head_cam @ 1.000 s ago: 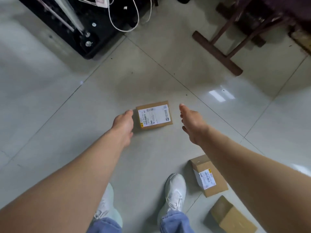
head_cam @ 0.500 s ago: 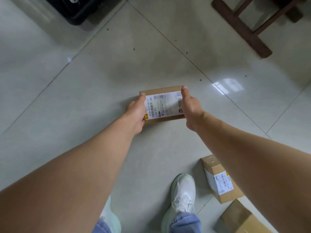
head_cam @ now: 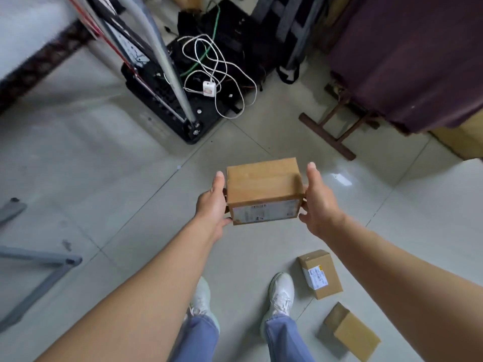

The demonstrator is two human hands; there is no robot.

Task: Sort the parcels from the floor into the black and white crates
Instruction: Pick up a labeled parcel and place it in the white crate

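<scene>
A brown cardboard parcel [head_cam: 262, 184] is lifted off the floor in the middle of the view, its white label turned towards me on the near side. My left hand [head_cam: 213, 205] grips its left end and my right hand [head_cam: 317, 202] grips its right end, thumbs lying along the top edges. Two more brown parcels lie on the tiles at the lower right: one with a white label [head_cam: 321, 273] beside my right shoe, and a plain one [head_cam: 350, 331] nearer the bottom edge. No crate can be made out in this view.
A black stand base [head_cam: 167, 105] with a metal pole and tangled white cables [head_cam: 217, 71] stands ahead on the left. A dark wooden leg [head_cam: 326, 135] and a purple cloth [head_cam: 407, 56] fill the upper right. Grey metal legs [head_cam: 39, 262] lie at the left. My white shoes stand below.
Both hands closed on the parcel's ends and lifted it from the floor, tipping its label towards me. The view rose, showing the stand and cables again.
</scene>
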